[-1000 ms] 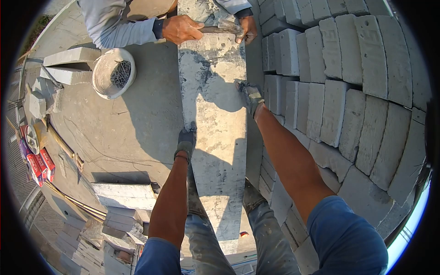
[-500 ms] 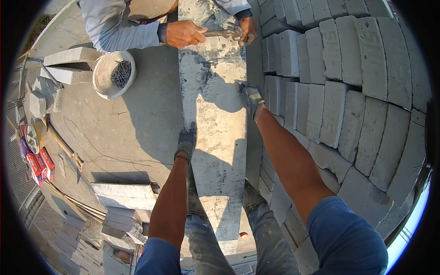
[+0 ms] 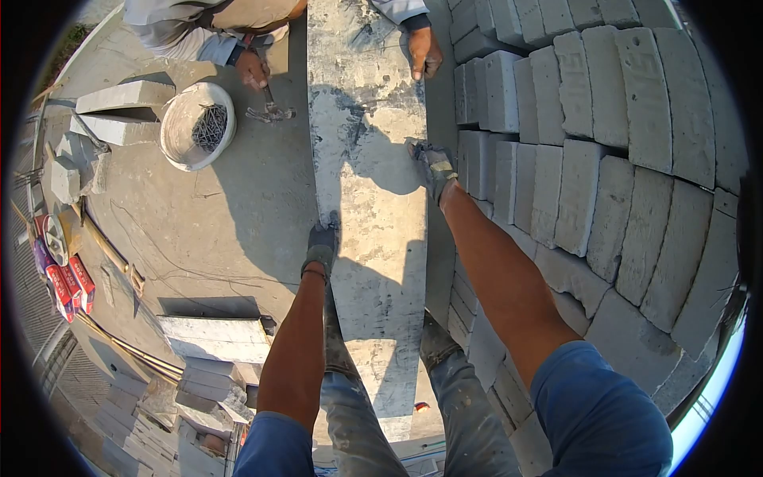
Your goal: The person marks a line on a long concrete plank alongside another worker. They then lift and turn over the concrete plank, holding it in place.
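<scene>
A long, pale board [image 3: 381, 215] with dark, scuffed patches runs away from me between my legs. My left hand [image 3: 322, 242], in a dark glove, is closed on its left edge. Farther along, my right hand [image 3: 435, 168], gloved too, grips the right edge, its fingertips over the top face. The undersides of both grips are hidden. At the far end a co-worker's hand [image 3: 425, 54] rests at the board's right edge. That person's other hand [image 3: 253, 70] holds a hammer [image 3: 271, 111] low, left of the board.
A white bucket [image 3: 176, 135] with nails [image 3: 210, 129] stands on the left. Grey blocks [image 3: 572, 191] are stacked in rows along my right. Left lie loose blocks [image 3: 123, 97], red bags [image 3: 70, 282], a wooden-handled tool [image 3: 111, 248] and a short panel [image 3: 214, 340].
The co-worker's hammer has swung from above the board down to its left, in one hand. The other hand stays at the board's far right edge. My hands have not visibly moved.
</scene>
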